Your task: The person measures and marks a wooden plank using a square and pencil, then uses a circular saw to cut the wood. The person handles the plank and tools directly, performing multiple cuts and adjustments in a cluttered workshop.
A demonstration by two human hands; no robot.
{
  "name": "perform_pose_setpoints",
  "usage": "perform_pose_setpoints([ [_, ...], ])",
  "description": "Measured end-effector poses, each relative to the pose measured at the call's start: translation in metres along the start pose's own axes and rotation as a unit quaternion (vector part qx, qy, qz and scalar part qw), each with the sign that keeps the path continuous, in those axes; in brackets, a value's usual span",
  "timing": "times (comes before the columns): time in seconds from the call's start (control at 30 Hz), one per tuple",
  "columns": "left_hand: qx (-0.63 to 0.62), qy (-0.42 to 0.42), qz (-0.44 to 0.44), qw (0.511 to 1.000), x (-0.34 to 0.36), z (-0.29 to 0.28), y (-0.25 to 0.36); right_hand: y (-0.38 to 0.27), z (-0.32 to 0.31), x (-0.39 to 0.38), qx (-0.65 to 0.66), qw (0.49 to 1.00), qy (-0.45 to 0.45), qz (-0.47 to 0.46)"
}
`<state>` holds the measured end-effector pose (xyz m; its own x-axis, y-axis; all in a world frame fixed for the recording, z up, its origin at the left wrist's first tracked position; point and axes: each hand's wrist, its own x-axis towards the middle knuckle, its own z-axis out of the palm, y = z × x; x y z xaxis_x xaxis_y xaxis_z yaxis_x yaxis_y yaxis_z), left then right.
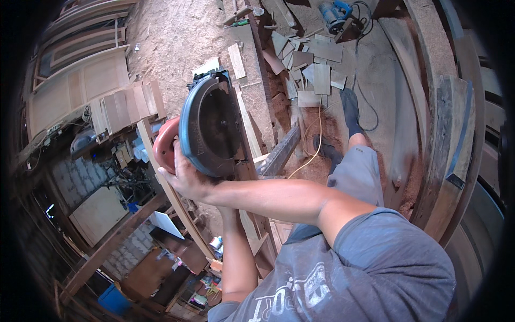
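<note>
A person's right hand (188, 176) wraps around the smooth red handle (167, 144) of a power saw (214, 126), fingers clamped on the grip, in a sawdust-strewn workshop. The left forearm (236, 263) rises beneath the right one; its hand is hidden, and whether its fingers are apart or together cannot be told. The saw, a broad disc-shaped dark casing with a curved blue rim, stands left of center, ahead of the person. Flat, pale boards (129, 107) stack to its left; thin, square-cornered offcuts (322, 78) scatter well apart to its right, near a corded blue tool (335, 19). A narrow, straight-edged wooden strip (179, 201) runs just beside the handle, crowding that side. Beyond the saw, coarse, powdery sawdust (171, 35) spreads in a wide open stretch, while rough-grained timber (442, 155) lines the far right.
</note>
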<state>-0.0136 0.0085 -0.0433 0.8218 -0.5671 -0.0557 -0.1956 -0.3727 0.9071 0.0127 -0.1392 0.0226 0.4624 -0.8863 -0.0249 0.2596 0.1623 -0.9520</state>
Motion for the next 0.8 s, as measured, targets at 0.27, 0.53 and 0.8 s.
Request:
perform_pose_setpoints([
  [0.27,-0.090,-0.005,-0.034,0.995,0.026,-0.003,-0.004,0.005,0.017,0.004,0.058,0.998,0.017,0.032],
  [0.53,-0.079,0.004,-0.046,0.996,0.030,-0.004,0.001,0.003,0.013,0.001,0.119,0.991,-0.029,0.063],
  [0.8,-0.073,0.012,-0.050,0.996,0.028,-0.006,0.006,0.004,0.009,0.002,0.113,0.991,-0.040,0.064],
])
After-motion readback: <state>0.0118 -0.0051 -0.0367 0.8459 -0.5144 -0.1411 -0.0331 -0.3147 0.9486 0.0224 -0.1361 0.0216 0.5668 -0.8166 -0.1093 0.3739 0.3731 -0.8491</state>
